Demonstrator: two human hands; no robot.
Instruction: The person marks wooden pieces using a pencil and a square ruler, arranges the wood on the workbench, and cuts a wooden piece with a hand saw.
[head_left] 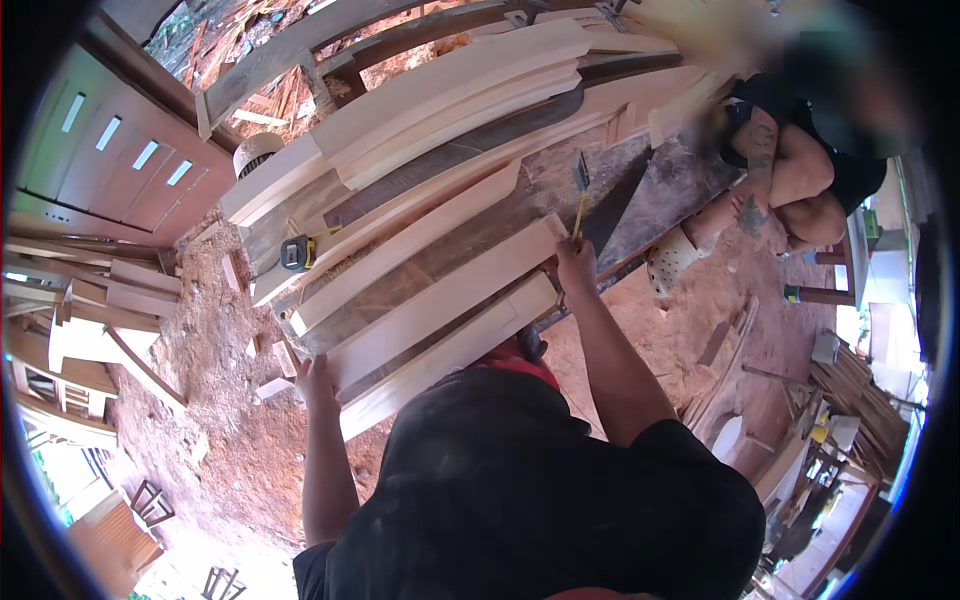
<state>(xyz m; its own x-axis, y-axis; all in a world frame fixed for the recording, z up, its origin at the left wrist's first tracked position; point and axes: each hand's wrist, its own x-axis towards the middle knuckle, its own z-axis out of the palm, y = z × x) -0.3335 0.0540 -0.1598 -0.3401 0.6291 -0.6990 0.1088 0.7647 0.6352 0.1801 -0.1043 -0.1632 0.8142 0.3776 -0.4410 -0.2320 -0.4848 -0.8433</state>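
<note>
A long pale wooden plank (450, 290) lies slantwise across the workbench in front of me. My left hand (318, 383) grips its near left end, fingers curled on the edge. At the plank's far right end is my right hand (575, 268), closed around the end. A slim yellow strip with a grey head (581, 180) reaches up from beside the right fingers; whether they touch it I cannot tell. Another pale board (450, 352) lies parallel, nearer my body. A yellow and black tape measure (297, 253) sits at the bench's left side.
Several pale boards (460, 100) are stacked along the far side of the dark bench (640, 190). A person (790, 160) sits at the right, legs bent. Lumber (90, 300) is piled at left, and more planks (860, 410) at right. Wood scraps litter the reddish floor (220, 420).
</note>
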